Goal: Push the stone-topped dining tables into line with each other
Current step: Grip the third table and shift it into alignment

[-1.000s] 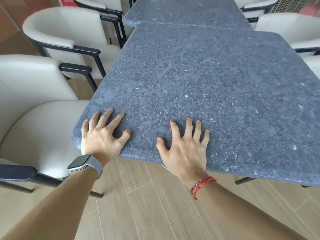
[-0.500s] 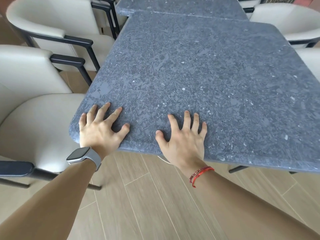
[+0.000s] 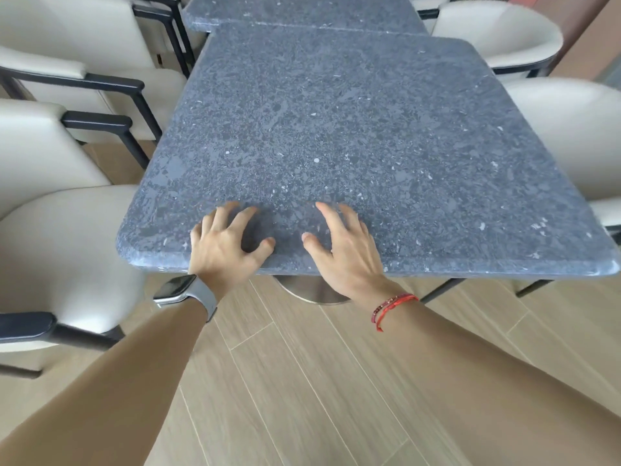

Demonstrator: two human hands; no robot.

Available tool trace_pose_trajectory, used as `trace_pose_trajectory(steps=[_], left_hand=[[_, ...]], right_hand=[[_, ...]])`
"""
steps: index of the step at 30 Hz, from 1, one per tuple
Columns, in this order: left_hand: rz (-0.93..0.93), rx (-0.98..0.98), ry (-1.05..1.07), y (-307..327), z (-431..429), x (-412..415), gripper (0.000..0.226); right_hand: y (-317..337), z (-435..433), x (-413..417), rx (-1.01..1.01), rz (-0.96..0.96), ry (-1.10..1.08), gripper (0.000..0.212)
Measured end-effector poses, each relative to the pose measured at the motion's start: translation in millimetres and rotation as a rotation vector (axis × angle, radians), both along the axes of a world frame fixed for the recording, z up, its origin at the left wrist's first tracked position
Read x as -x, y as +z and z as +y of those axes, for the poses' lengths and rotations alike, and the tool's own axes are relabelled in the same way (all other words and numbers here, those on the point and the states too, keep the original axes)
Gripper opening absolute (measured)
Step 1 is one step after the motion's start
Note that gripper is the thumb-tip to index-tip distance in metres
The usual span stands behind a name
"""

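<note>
**Two hands on the stone table**

The left hand [image 3: 225, 245] and right hand [image 3: 346, 248] lie with fingers spread on the near table [image 3: 336, 136], by its near edge. The far table [image 3: 302, 10] touches it past the fingertips, set a bit left.
</note>
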State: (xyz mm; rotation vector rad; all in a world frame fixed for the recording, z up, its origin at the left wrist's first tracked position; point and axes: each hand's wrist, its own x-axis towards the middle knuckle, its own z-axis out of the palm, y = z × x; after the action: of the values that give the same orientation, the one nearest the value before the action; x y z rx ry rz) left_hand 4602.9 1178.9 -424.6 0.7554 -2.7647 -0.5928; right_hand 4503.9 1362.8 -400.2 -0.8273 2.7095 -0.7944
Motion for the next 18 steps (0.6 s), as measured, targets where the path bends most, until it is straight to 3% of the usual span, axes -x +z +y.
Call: trace_pose_trajectory(steps=[12,18], left_hand=[[0.113,-0.15,-0.176,18,154,72,0.083],[0.104,-0.128,-0.211,18,230,97,0.083]], right_hand=[[25,152,38,0.028,-0.021,-0.249,0.057],[19,224,62,0.073,-0.012,-0.293,0.057]])
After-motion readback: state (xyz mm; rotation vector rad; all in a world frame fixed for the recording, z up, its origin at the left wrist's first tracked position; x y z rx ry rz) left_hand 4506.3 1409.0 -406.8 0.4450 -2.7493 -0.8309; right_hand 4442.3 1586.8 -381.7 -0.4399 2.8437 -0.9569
